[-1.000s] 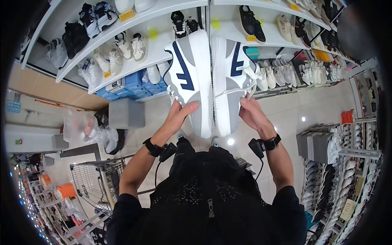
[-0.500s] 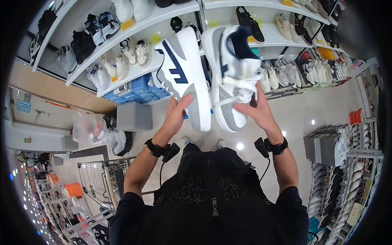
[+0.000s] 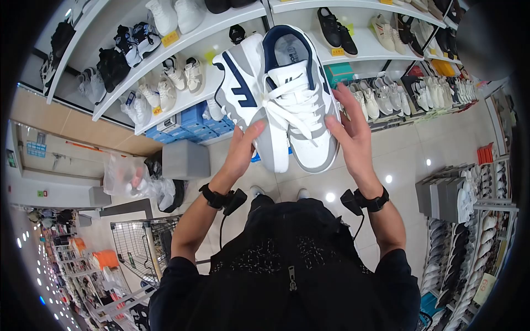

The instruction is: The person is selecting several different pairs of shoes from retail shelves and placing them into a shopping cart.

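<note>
Two white sneakers with grey and navy parts are held up side by side in front of me. The left sneaker (image 3: 239, 83) is turned on its side, showing a navy mark. My left hand (image 3: 239, 151) is closed on its toe end, thumb on the grey part, other fingers mostly hidden behind. Touching it, the right sneaker (image 3: 306, 140) faces me with its laces, toe down and navy-lined opening up. My right hand (image 3: 356, 138) is at its right side, thumb against the upper and fingers along the edge, supporting it.
White shelves (image 3: 210, 33) with many shoes curve across the front. Blue boxes (image 3: 193, 122) and a grey stool (image 3: 185, 160) stand below them. At the left are plastic bags (image 3: 130, 175) and a wire cart (image 3: 132, 248). Shoe racks (image 3: 464, 243) line the right.
The right sneaker has turned so its laces and opening face me, and it now presses against the left one. My right hand has shifted from its toe to its side, fingers raised.
</note>
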{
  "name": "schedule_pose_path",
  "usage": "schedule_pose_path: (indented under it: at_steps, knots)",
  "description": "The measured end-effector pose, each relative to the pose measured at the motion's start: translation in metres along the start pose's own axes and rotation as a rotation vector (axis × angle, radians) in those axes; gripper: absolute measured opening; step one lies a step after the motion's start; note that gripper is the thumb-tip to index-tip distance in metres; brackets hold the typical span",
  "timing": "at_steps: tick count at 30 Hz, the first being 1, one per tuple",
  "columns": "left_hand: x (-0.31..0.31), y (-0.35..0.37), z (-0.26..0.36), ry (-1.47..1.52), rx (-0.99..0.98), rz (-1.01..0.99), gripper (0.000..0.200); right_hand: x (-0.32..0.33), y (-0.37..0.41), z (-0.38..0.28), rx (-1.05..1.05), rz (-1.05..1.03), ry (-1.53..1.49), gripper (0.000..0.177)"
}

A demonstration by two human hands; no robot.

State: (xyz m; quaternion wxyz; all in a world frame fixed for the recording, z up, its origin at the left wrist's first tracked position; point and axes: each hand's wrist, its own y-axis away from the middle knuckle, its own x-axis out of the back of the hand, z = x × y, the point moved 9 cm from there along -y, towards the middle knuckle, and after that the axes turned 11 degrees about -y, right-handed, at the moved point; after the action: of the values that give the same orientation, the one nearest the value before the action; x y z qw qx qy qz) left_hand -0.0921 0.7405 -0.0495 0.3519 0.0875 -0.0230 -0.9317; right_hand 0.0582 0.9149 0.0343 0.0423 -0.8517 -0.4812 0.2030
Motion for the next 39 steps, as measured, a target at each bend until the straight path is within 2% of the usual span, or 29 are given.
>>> schedule_pose_path:
  at_steps: [1, 2, 4, 5, 7, 10, 14, 16, 19, 20, 22, 25, 30, 33, 35, 36, 38, 39]
  knots:
    - [0.0, 0.0, -0.001, 0.001, 0.001, 0.004, 0.054, 0.006, 0.001, 0.002, -0.04, 0.1, -0.04, 0.074]
    - [0.002, -0.001, -0.003, 0.0, 0.004, 0.012, 0.054, 0.009, -0.001, 0.006, -0.042, 0.097, -0.041, 0.074]
    - [0.005, -0.004, -0.004, -0.002, 0.005, 0.023, 0.055, 0.005, -0.006, 0.033, -0.279, 0.024, -0.314, 0.073]
    - [0.005, -0.005, -0.003, -0.021, -0.004, 0.002, 0.057, 0.007, -0.008, 0.031, -0.279, 0.021, -0.313, 0.073]
    - [0.004, -0.007, -0.005, -0.042, -0.01, -0.019, 0.06, -0.001, -0.006, 0.033, -0.412, -0.062, -0.357, 0.077]
    - [0.01, -0.008, -0.011, -0.05, 0.03, 0.051, 0.064, 0.001, -0.009, 0.033, -0.344, -0.053, -0.281, 0.08]
    - [0.005, -0.011, 0.0, -0.031, -0.036, 0.068, 0.067, 0.006, -0.011, 0.035, -0.299, -0.05, -0.234, 0.082]
    - [0.003, -0.013, 0.004, -0.032, -0.066, 0.086, 0.068, 0.01, -0.011, 0.027, -0.189, -0.048, -0.115, 0.077]
    - [0.007, -0.014, 0.003, -0.082, -0.037, 0.211, 0.073, 0.009, -0.009, 0.013, -0.116, -0.069, -0.096, 0.073]
    - [0.006, -0.016, 0.01, -0.121, -0.114, 0.229, 0.075, 0.008, -0.009, 0.009, -0.073, -0.062, -0.096, 0.069]
    - [-0.001, -0.017, 0.023, -0.168, -0.227, 0.262, 0.081, 0.005, -0.01, 0.007, -0.089, -0.081, -0.079, 0.068]
    - [-0.015, -0.013, 0.04, -0.307, -0.272, 0.275, 0.084, 0.006, -0.01, 0.012, -0.107, -0.087, -0.057, 0.065]
    - [-0.014, -0.018, 0.033, -0.303, -0.224, 0.228, 0.089, 0.017, -0.012, 0.014, -0.093, -0.042, -0.043, 0.063]
    - [-0.018, -0.021, 0.033, -0.246, -0.251, 0.156, 0.086, 0.022, -0.014, 0.012, -0.106, -0.034, -0.022, 0.062]
    - [-0.016, -0.022, 0.029, -0.183, -0.263, 0.115, 0.071, 0.023, -0.014, 0.007, -0.068, -0.036, 0.015, 0.062]
    - [-0.013, -0.023, 0.029, -0.182, -0.264, 0.114, 0.071, 0.026, -0.014, 0.007, -0.066, -0.035, 0.017, 0.062]
    - [-0.007, -0.027, 0.02, 0.045, -0.164, 0.069, 0.058, 0.037, -0.014, 0.004, -0.03, -0.004, 0.117, 0.062]
    - [-0.005, -0.027, 0.024, 0.045, -0.166, 0.069, 0.058, 0.042, -0.014, 0.004, -0.029, -0.005, 0.118, 0.062]
